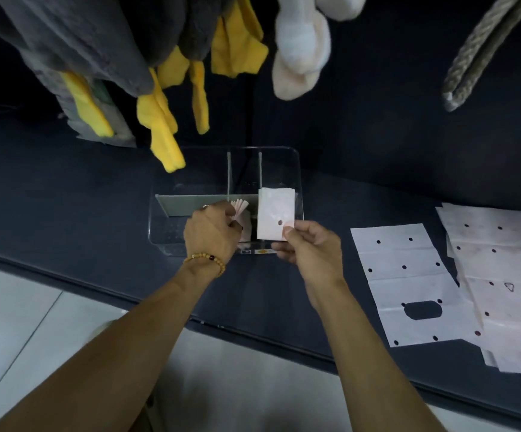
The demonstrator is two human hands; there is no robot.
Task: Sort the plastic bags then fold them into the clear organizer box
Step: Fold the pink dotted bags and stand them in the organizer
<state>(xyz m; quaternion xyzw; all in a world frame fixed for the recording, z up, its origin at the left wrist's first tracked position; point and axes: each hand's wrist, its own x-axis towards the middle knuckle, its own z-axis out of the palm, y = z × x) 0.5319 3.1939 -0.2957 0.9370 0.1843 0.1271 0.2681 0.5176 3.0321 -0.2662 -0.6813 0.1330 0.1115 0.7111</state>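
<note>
A clear organizer box with upright dividers stands on the dark surface in the middle. My right hand pinches the lower corner of a folded white bag with a dark dot, held upright over the box's right compartment. My left hand, with a bead bracelet on the wrist, grips a bundle of folded pinkish bags standing in the middle compartment. To the right, flat white dotted bags lie unfolded: one with a handle cut-out and a pile of several beside it.
Grey and yellow cloths and a white plush piece hang over the back of the surface, the yellow tips just above the box's left rim. A woven strap hangs at top right. Pale floor lies below the table's front edge.
</note>
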